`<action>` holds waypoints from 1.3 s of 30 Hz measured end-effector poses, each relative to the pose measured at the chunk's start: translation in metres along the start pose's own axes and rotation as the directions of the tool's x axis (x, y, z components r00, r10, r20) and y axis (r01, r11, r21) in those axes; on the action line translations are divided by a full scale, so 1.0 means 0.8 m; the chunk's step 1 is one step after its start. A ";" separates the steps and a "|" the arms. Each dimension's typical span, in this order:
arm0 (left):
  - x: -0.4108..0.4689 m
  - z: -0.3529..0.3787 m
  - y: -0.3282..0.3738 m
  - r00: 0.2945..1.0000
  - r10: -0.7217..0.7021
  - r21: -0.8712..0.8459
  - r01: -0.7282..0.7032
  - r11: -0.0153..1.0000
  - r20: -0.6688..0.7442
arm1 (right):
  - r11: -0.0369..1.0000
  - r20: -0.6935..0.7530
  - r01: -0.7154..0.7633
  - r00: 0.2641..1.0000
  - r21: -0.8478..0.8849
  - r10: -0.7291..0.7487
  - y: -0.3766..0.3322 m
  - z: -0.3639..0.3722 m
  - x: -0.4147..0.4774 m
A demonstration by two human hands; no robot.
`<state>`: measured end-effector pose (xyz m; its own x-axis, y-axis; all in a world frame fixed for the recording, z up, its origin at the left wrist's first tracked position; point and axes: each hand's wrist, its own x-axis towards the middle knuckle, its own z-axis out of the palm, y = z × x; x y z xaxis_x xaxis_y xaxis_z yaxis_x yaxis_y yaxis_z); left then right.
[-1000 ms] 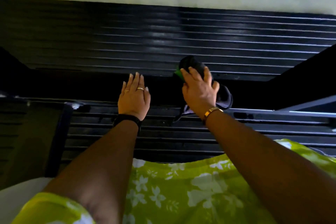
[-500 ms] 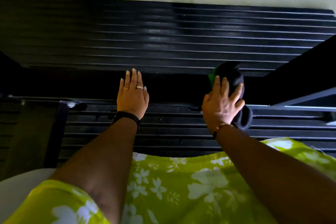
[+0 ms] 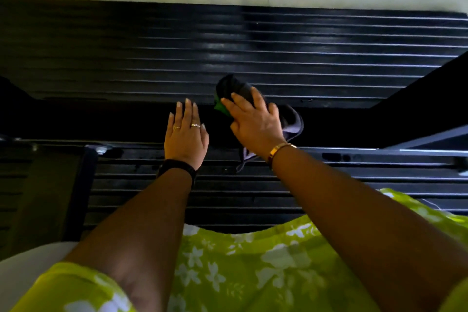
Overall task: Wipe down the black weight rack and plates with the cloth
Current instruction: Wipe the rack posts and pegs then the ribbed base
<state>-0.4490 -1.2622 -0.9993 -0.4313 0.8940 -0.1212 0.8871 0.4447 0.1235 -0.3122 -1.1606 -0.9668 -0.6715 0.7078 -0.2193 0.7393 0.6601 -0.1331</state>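
Head: right hand (image 3: 255, 123) on cloth (image 3: 234, 87)

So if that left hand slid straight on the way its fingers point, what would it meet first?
Probably the near edge of the ribbed black plates, just past the fingertips of the left hand. The cloth lies off to its right, outside that line. Depth is unclear.

The right hand (image 3: 255, 124) lies on the crumpled dark cloth (image 3: 291, 121), just right of the left hand (image 3: 186, 134), both atop the black ribbed weight rack (image 3: 329, 58).
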 end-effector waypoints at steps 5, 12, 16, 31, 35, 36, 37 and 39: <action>0.001 0.002 -0.004 1.000 0.023 -0.021 -0.023 1.000 -0.008 | 0.902 -0.091 -0.411 0.901 0.131 0.424 0.059 0.010 -0.031; -0.001 0.002 -0.003 1.000 0.004 -0.051 -0.005 0.999 -0.020 | 0.787 -0.191 -0.581 0.765 0.207 0.615 0.033 0.028 -0.066; -0.001 -0.001 -0.004 1.000 0.007 -0.067 -0.007 0.998 -0.002 | 0.850 -0.076 -0.513 0.849 0.125 0.523 -0.016 0.032 -0.053; -0.044 -0.012 -0.097 0.978 -0.204 -0.173 0.194 0.966 -0.042 | 0.958 0.037 0.277 0.961 -0.077 -0.274 -0.082 0.017 -0.003; -0.040 -0.014 -0.098 0.983 -0.176 -0.186 0.164 0.969 -0.050 | 0.917 -0.004 0.394 0.919 -0.057 -0.395 -0.068 0.011 -0.003; -0.038 -0.014 -0.097 0.985 -0.167 -0.189 0.155 0.970 -0.046 | 0.920 -0.027 0.390 0.920 -0.037 -0.391 -0.061 0.011 -0.002; -0.036 -0.015 -0.096 0.986 -0.164 -0.194 0.153 0.969 -0.041 | 0.934 -0.031 0.358 0.933 -0.012 -0.358 -0.058 0.011 -0.002; -0.033 -0.015 -0.094 0.986 -0.164 -0.200 0.155 0.967 -0.030 | 0.975 -0.061 0.218 0.975 0.032 -0.216 -0.057 0.013 -0.004</action>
<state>-0.5062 -1.3185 -0.9934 -0.5760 0.8099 -0.1107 0.7583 0.5800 0.2975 -0.3431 -1.1960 -0.9702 -0.8170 0.5628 -0.1257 0.5764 0.7901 -0.2087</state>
